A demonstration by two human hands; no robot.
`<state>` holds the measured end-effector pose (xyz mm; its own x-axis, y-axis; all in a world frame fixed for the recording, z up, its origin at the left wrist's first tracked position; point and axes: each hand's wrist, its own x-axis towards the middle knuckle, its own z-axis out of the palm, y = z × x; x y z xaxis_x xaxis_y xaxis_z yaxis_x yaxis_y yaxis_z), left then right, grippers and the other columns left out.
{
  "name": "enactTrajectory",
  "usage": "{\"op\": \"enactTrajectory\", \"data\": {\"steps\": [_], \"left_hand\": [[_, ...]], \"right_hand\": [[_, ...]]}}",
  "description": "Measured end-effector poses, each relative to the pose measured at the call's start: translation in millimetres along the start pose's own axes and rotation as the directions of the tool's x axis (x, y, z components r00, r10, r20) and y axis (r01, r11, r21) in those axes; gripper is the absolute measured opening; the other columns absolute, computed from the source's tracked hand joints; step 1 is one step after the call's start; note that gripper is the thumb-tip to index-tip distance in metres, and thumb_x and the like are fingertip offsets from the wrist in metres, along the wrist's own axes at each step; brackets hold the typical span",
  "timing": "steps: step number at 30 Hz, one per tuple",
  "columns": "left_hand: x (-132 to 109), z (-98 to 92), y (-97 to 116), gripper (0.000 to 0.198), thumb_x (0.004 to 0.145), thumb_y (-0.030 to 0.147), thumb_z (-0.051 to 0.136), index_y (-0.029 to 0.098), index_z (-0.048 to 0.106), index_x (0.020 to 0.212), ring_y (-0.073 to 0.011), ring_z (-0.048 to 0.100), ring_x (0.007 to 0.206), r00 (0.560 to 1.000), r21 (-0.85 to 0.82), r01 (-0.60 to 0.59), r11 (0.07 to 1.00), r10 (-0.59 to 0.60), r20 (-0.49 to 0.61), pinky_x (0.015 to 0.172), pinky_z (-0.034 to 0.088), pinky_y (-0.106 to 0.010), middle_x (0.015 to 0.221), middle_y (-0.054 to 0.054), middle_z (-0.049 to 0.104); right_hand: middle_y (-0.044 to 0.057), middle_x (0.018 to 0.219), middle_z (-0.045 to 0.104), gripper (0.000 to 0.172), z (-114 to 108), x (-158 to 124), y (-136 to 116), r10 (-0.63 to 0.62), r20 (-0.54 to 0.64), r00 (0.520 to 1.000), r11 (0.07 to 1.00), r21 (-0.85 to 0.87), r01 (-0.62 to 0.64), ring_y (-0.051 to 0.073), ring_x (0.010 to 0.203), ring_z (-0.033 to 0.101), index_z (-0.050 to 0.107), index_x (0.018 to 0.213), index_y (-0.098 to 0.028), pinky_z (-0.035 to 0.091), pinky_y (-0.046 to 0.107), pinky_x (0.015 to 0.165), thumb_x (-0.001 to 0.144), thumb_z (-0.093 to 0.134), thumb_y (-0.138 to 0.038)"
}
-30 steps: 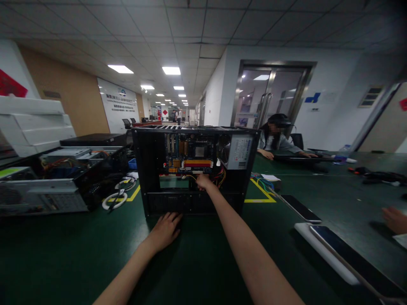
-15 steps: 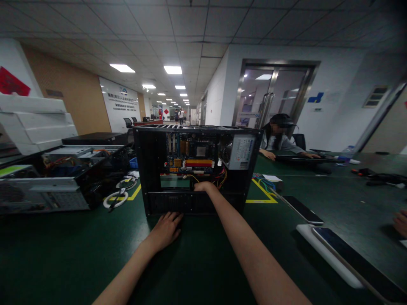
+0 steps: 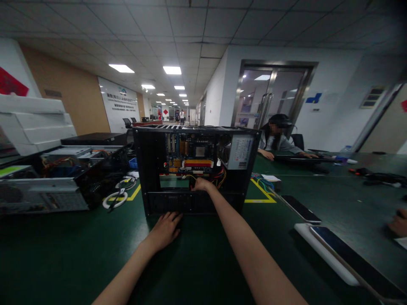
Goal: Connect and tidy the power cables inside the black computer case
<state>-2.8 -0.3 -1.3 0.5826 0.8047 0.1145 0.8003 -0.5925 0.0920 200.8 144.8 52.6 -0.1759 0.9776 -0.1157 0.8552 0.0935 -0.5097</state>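
- Black metal, front and centre: an open-sided, box-shaped computer case (image 3: 168, 204) stands upright on the dark green tabletop (image 3: 190, 262), its open side facing the person.
- Inside that opening, low down, here's the right hand (image 3: 201, 184), fingers curled and partly hidden; whether they grip anything, I cannot tell.
- Just beside those fingers, a thin yellow wire with a small pale connector (image 3: 184, 176) pokes out to the left.
- Down in front, the left hand (image 3: 165, 231) lies palm down on the tabletop, fingers spread, gripping nothing, tips right at the case's bottom edge.
- Above the right hand, a dark circuit board (image 3: 200, 151) fills the back of the case, red and yellow slots (image 3: 197, 163) running across its lower part.
- Upper right corner of the case: a silver metal power supply (image 3: 239, 152) with a printed label, a bundle of multicoloured cables (image 3: 224, 176) hanging near it.
- Left along the table, a second opened computer case, black and grey (image 3: 60, 197), and between the two cases a coiled white cable (image 3: 115, 200).
- Over to the right, a dark-screened phone (image 3: 300, 208) lies flat, and nearer the person, a rounded white slab (image 3: 324, 252).
- Far side, a seated co-worker in a grey top (image 3: 276, 142); at the right edge, another person's hand (image 3: 399, 223), blurred.
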Motion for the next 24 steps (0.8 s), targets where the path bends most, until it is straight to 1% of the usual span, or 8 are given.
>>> {"op": "enactTrajectory", "data": {"steps": [2, 5, 10, 14, 16, 18, 20, 24], "left_hand": [[0, 0.5, 0, 0.050, 0.077, 0.027, 0.041, 0.024, 0.032, 0.126, -0.0229, 0.035, 0.114, 1.000, 0.000, -0.004, 1.000, 0.004, -0.003, 0.093, 0.029, -0.039, 0.125, -0.006, 0.040], [0, -1.1, 0, 0.050, 0.077, 0.027, 0.041, 0.023, 0.031, 0.127, -0.0228, 0.035, 0.114, 1.000, -0.002, 0.002, 1.000, -0.002, 0.014, 0.093, 0.029, -0.039, 0.125, -0.006, 0.040], [0, -3.2, 1, 0.049, 0.078, 0.027, 0.041, 0.023, 0.033, 0.126, -0.0231, 0.036, 0.113, 1.000, -0.008, 0.005, 1.000, -0.004, 0.019, 0.093, 0.030, -0.039, 0.124, -0.007, 0.041], [0, -5.4, 2, 0.050, 0.078, 0.027, 0.041, 0.022, 0.032, 0.126, -0.0233, 0.035, 0.113, 1.000, -0.005, 0.003, 1.000, -0.003, 0.026, 0.093, 0.029, -0.039, 0.125, -0.007, 0.041], [0, -6.6, 3, 0.050, 0.077, 0.027, 0.041, 0.023, 0.032, 0.126, -0.0231, 0.035, 0.114, 0.999, -0.006, 0.011, 1.000, -0.011, 0.030, 0.093, 0.030, -0.039, 0.125, -0.006, 0.040], [0, -6.8, 4, 0.050, 0.077, 0.027, 0.040, 0.023, 0.032, 0.126, -0.0231, 0.035, 0.114, 0.999, -0.006, 0.019, 1.000, -0.019, 0.031, 0.093, 0.029, -0.039, 0.126, -0.006, 0.040], [0, -5.9, 3, 0.050, 0.077, 0.026, 0.040, 0.023, 0.032, 0.126, -0.0230, 0.035, 0.114, 1.000, -0.002, 0.015, 1.000, -0.015, 0.023, 0.093, 0.029, -0.039, 0.126, -0.006, 0.040], [0, -3.4, 1, 0.050, 0.076, 0.026, 0.040, 0.022, 0.033, 0.125, -0.0224, 0.036, 0.112, 1.000, 0.002, -0.002, 1.000, 0.002, 0.004, 0.092, 0.030, -0.038, 0.124, -0.006, 0.042]], "right_hand": [[0.000, 0.049, 0.055, 0.011, 0, -3, -2, 0.006, -0.017, 1.000, 0.999, 0.052, -0.005, 0.009, 0.046, 0.052, 0.058, 0.057, -0.012, 0.038, 0.017, 0.045, 0.059, 0.064, -0.020], [-0.001, 0.041, 0.049, 0.015, -1, -5, -4, 0.054, -0.048, 0.997, 0.986, 0.163, -0.045, 0.008, 0.037, 0.046, 0.057, 0.057, -0.011, 0.036, 0.016, 0.040, 0.067, 0.056, -0.023], [-0.002, 0.037, 0.045, 0.018, -2, -6, -7, 0.088, -0.136, 0.987, 0.940, 0.338, -0.037, 0.009, 0.032, 0.045, 0.058, 0.072, -0.011, 0.037, 0.018, 0.037, 0.074, 0.049, -0.027], [-0.002, 0.041, 0.048, 0.015, -6, -9, -9, 0.183, -0.092, 0.979, 0.880, 0.459, -0.122, 0.009, 0.034, 0.048, 0.055, 0.085, -0.012, 0.040, 0.018, 0.040, 0.078, 0.045, -0.021], [-0.003, 0.046, 0.049, 0.014, -8, -12, -11, 0.237, -0.066, 0.969, 0.825, 0.541, -0.164, 0.008, 0.035, 0.049, 0.052, 0.090, -0.013, 0.042, 0.020, 0.043, 0.078, 0.044, -0.018], [-0.003, 0.052, 0.050, 0.014, -11, -14, -11, 0.286, -0.054, 0.957, 0.743, 0.643, -0.186, 0.007, 0.038, 0.049, 0.050, 0.091, -0.015, 0.044, 0.021, 0.046, 0.078, 0.045, -0.016], [-0.003, 0.056, 0.049, 0.013, -13, -14, -9, 0.334, -0.016, 0.943, 0.634, 0.744, -0.212, 0.007, 0.042, 0.049, 0.048, 0.090, -0.017, 0.045, 0.023, 0.049, 0.078, 0.044, -0.015], [-0.003, 0.062, 0.047, 0.006, -17, -11, 1, 0.380, 0.123, 0.917, 0.404, 0.870, -0.284, 0.007, 0.049, 0.050, 0.044, 0.084, -0.018, 0.046, 0.025, 0.055, 0.081, 0.041, -0.015]]}}
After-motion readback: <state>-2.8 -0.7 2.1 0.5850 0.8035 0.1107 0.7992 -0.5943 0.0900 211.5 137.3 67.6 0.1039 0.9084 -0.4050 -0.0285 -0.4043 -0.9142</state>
